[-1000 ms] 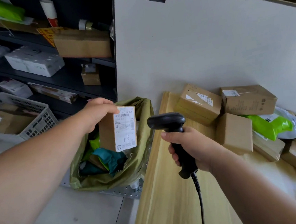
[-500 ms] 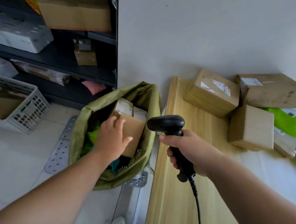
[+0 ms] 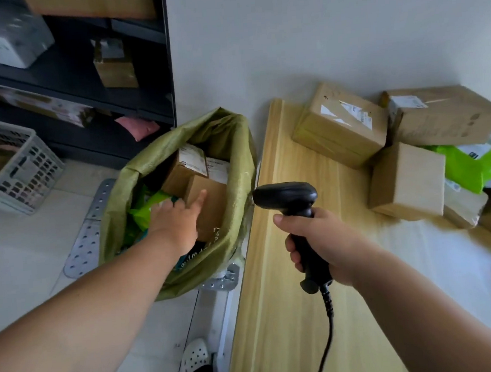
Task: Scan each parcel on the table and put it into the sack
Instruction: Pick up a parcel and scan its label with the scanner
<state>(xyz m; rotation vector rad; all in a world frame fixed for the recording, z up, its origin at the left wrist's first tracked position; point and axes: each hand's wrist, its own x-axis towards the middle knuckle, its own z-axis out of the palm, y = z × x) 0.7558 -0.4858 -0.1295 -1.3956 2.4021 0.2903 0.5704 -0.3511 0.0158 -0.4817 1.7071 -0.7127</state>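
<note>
An olive green sack (image 3: 235, 146) stands open on the floor left of the wooden table (image 3: 278, 299). Inside it lie several parcels, among them a small brown box (image 3: 212, 205) and a labelled box (image 3: 190, 163). My left hand (image 3: 177, 219) hangs over the sack mouth with fingers relaxed, its thumb against the small brown box, holding nothing. My right hand (image 3: 323, 241) grips the handle of a black corded scanner (image 3: 288, 197) above the table's left edge. More cardboard parcels (image 3: 341, 124) (image 3: 406, 180) and a bright green mailer (image 3: 469, 167) are piled at the table's far right.
A dark shelf unit (image 3: 134, 106) with boxes stands behind the sack. A white plastic crate (image 3: 25, 175) sits on the floor at the left. A perforated metal bracket (image 3: 87, 231) lies beside the sack. A white clog (image 3: 195, 357) shows at the bottom.
My left hand carried the labelled box down into the sack and let it go; the fingers are now loose above it. The view tilted downward. The scanner hand barely moved.
</note>
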